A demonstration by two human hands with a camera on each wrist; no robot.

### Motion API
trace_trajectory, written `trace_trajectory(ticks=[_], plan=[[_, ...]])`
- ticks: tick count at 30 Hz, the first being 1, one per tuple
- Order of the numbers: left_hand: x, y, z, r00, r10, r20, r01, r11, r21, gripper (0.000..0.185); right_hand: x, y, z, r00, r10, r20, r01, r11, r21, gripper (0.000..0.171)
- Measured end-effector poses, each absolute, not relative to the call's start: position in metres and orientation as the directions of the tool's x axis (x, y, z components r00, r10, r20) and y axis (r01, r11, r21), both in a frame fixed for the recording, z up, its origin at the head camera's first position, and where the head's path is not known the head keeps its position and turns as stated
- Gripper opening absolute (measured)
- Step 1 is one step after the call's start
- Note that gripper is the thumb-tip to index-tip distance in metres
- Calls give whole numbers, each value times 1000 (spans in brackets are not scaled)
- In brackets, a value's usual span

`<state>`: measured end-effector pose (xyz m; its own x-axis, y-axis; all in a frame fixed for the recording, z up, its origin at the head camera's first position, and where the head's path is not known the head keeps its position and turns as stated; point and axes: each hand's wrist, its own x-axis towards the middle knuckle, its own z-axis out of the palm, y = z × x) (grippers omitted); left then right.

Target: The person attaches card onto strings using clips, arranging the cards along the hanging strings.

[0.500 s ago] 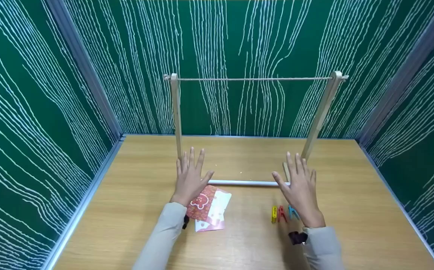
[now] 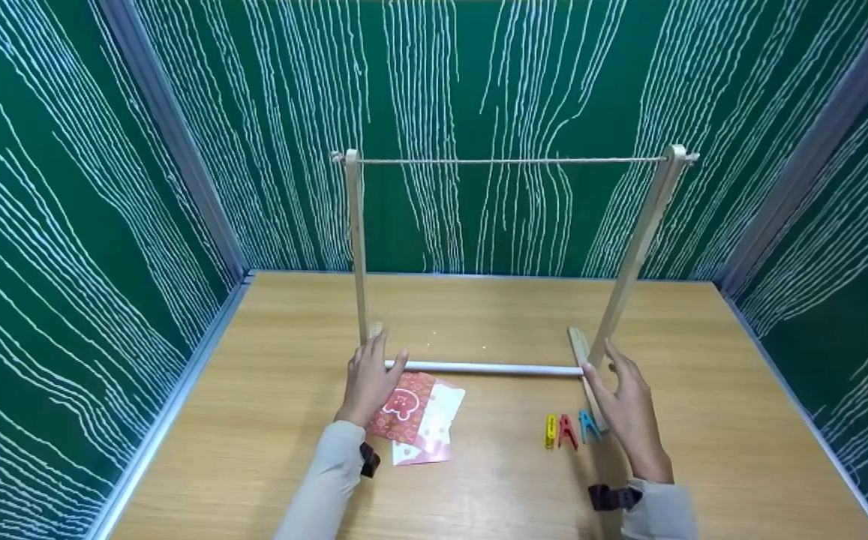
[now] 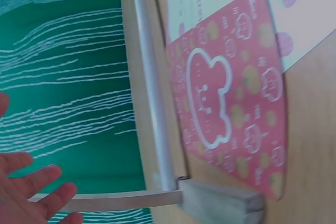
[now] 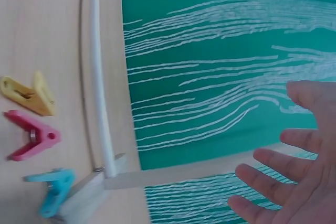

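Wooden table (image 2: 253, 420): both hands now lowered beside rack (image 2: 505, 262) feet, fingers straight.

The rack (image 2: 632, 255) has pale, matt wooden uprights, a smooth white bar (image 2: 486, 367) (plastic, by its sheen) and rough twine (image 2: 509, 160). Printed paper sheets (image 2: 418, 416) look slightly glossy. The table (image 2: 704, 420) is smooth wood-grain laminate; the pegs (image 2: 569, 430) are plastic.

Patterned cards (image 2: 418, 416), three pegs (image 2: 569, 430), seemingly plastic, on table (image 2: 494, 487).
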<state>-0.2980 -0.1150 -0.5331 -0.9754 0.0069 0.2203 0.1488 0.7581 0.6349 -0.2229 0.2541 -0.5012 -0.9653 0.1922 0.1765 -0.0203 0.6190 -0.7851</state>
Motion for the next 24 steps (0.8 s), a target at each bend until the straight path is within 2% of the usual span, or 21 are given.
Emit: trace_trajectory(ticks=[10, 19, 24], plan=[[-302, -123, -569, -986, -137, 94, -20, 657, 754, 54, -214, 263, -536, -960, 261, 105, 54, 536, -842, 56], [-306, -128, -587, -983, -153, 106, -21, 659, 752, 37, -208, 266, -563, -951, 302, 60, 115, 530, -840, 49], [-306, -131, -593, -987, -156, 49, -63, 638, 768, 42, -207, 267, -573, -944, 329, 0, 180, 514, -839, 50]])
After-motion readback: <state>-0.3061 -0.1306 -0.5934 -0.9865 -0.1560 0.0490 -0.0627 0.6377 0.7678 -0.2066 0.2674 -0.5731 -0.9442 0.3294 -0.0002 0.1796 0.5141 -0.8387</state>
